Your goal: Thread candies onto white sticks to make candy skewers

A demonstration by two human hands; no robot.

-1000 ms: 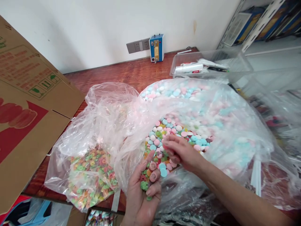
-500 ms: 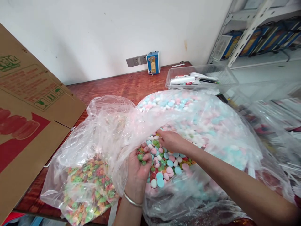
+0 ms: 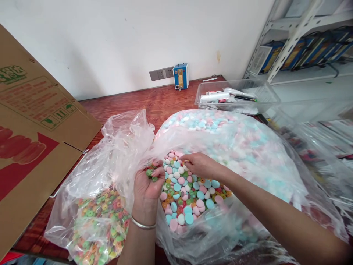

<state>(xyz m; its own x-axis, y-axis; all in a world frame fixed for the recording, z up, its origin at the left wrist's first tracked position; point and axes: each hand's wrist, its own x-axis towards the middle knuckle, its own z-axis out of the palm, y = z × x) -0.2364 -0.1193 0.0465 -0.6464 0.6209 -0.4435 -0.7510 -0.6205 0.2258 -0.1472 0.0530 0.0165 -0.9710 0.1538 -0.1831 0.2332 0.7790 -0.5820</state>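
A big clear plastic bag (image 3: 248,154) full of pink, blue and white round candies (image 3: 190,191) lies open on the wooden table (image 3: 154,101). Colourful ring candies (image 3: 96,217) fill a second clear bag to its left. My left hand (image 3: 147,187) is cupped and closed around a few green ring candies at the mouth of the big bag. A thin bangle sits on that wrist. My right hand (image 3: 200,165) rests on the round candies inside the bag, fingers pinched on one piece.
A large cardboard box (image 3: 33,125) leans at the left. A clear plastic bin (image 3: 237,97) with tubes and pens stands at the back right. A blue device (image 3: 180,76) sits by a wall socket. Metal shelving (image 3: 300,40) holds boxes at the right.
My left hand turned from palm-up low at the table edge and rose to the bag's mouth, closing on green rings. My right hand moved a little further into the candies. The view tilted up.
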